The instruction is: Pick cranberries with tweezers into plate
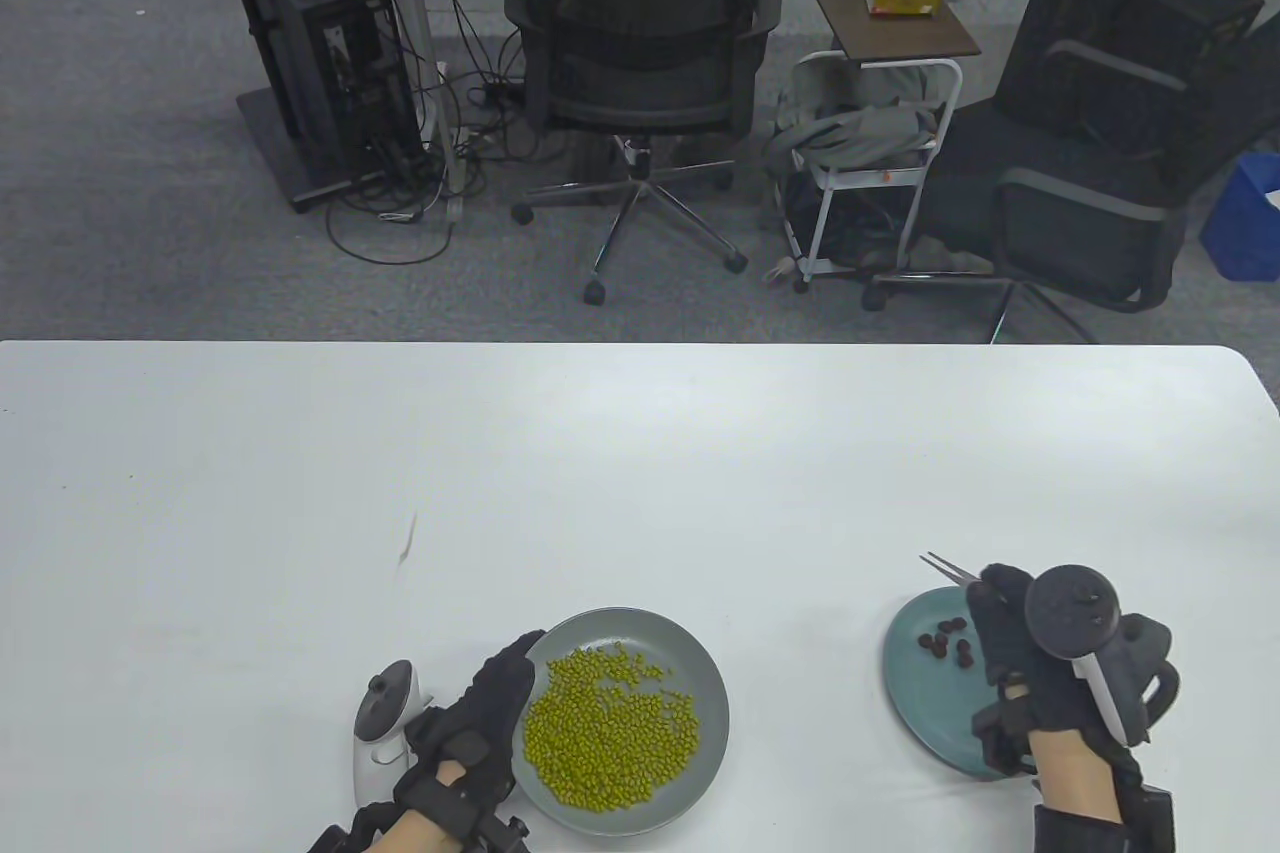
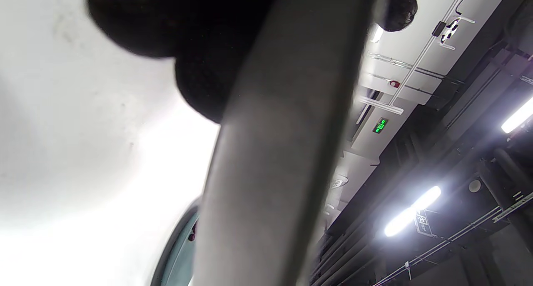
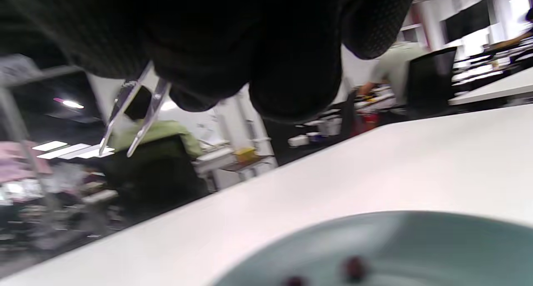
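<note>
My right hand [image 1: 1010, 638] holds metal tweezers [image 1: 948, 567] above a teal plate [image 1: 915, 693] at the table's front right. The tweezer tips point up and left, apart and empty; they also show in the right wrist view [image 3: 129, 119]. Several dark cranberries [image 1: 945, 643] lie in the teal plate, and some show blurred in the right wrist view [image 3: 354, 267]. My left hand [image 1: 490, 703] grips the left rim of a grey plate [image 1: 700, 693] full of green beans [image 1: 610, 728]. The grey plate's rim [image 2: 270, 152] fills the left wrist view.
A small dark mark [image 1: 408, 543] lies on the white table [image 1: 600, 453] left of centre. Office chairs [image 1: 640, 73] and a cart [image 1: 870, 143] stand beyond the table's far edge.
</note>
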The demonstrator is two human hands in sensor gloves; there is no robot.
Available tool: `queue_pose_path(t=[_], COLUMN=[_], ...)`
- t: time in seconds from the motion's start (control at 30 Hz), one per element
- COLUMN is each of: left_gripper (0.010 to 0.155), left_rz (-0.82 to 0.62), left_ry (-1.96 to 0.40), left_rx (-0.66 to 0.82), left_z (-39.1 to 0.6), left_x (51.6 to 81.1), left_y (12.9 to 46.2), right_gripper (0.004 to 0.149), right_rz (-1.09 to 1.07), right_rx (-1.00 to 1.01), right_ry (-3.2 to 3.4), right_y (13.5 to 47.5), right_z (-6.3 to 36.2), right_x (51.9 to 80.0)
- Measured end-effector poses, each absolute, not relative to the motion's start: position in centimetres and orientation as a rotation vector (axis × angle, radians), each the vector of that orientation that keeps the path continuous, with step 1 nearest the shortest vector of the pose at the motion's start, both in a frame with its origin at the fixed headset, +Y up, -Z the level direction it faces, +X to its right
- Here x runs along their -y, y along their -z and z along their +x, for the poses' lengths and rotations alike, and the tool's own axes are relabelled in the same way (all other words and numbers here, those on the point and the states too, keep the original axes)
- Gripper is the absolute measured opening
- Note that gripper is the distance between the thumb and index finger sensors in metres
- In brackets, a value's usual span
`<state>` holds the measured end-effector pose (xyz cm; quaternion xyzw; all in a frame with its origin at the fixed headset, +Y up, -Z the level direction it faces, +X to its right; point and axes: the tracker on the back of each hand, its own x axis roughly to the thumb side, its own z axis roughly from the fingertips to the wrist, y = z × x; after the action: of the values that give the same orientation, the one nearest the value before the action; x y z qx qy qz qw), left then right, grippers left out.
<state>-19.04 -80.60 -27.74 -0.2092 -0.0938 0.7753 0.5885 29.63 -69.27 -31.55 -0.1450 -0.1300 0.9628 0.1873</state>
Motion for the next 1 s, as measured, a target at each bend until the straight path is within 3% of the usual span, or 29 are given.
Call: queue_pose_path(t=[0.27,0.43,0.8,1.0], left_gripper=[0.061,0.061,0.061,0.060], left_rz=[-0.463,-0.469,-0.461,-0.399], left_ry=[-1.785,-1.784,-1.776,-1.729], left_rx=[0.210,0.203,0.201,0.122], left_z=[-19.3,-19.2,-19.3,-20.9], left_x=[80.6,80.7,80.6,79.6], left_y=[27.9,27.9,28.0,28.7], right_gripper=[0.048,0.048,0.048,0.048], right_rz=[0.117,0.288,0.355,0.349], right_rx=[0.479,0.448,0.475,0.508], right_ry=[-2.645,-2.626,-2.623,-2.599], right_y=[28.8,27.7,27.2,27.0], right_z=[19.8,16.8,16.2,16.6], right_x=[68.4,69.3,69.5,69.2])
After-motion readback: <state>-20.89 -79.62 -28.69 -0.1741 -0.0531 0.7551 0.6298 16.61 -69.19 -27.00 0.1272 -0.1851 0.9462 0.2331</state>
